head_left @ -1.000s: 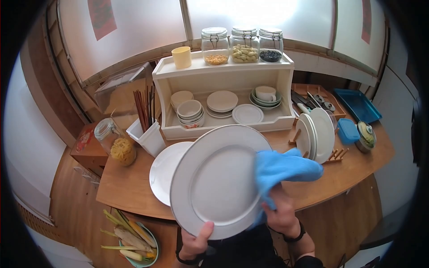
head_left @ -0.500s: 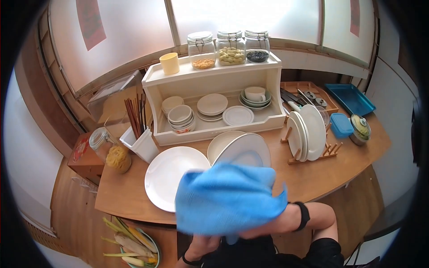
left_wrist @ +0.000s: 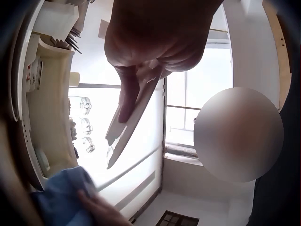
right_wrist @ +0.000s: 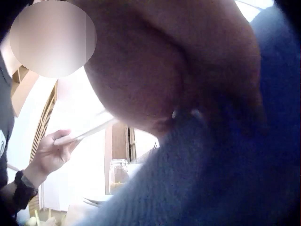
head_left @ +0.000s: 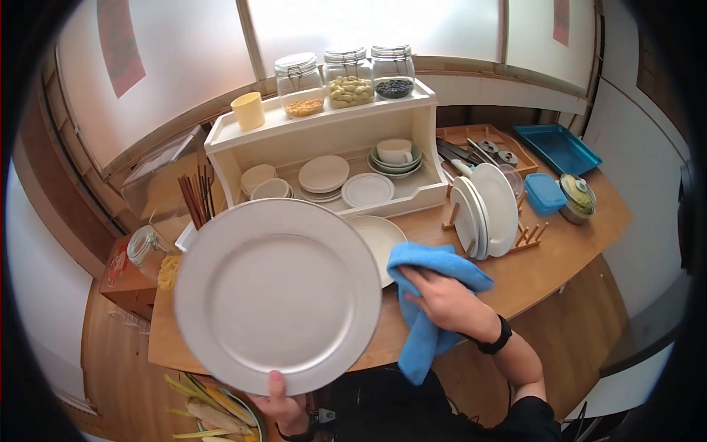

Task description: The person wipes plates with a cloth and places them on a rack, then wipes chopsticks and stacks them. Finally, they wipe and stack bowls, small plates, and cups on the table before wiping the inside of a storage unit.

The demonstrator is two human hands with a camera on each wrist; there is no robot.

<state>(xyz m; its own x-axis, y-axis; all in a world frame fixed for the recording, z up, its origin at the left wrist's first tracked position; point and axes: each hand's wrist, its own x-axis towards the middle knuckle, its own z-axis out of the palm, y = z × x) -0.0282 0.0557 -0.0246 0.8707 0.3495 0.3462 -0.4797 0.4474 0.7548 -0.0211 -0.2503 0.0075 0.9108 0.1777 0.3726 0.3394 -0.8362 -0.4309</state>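
In the head view, the left hand [head_left: 283, 409] holds the large plate [head_left: 278, 302] by its lower rim, thumb on the face and the rest of the grip behind it; the plate is raised in front of the white shelf unit [head_left: 331, 135], towards its left end, with its face to the camera. The right hand [head_left: 449, 302] has its grip closed on a blue cloth [head_left: 420, 346] in front of the shelf unit's right half, apart from the large plate, and folds of cloth hang below the fingers. On the desk [head_left: 560, 254], just before the shelf unit, lies a cream plate [head_left: 379, 239], partly hidden by the raised one. To the shelf unit's right, a wooden rack [head_left: 532, 237] carries upright plates [head_left: 492, 210]; on its top stand three glass jars [head_left: 346, 85] and a yellow cup [head_left: 248, 112]. In the left wrist view, the large plate is edge-on in the left hand, the thumb along it, beside the shelf unit. In the right wrist view, blurred cloth fills much of the frame, and farther off the left hand pinches the large plate's edge; the right hand's fingertips cannot be made out.
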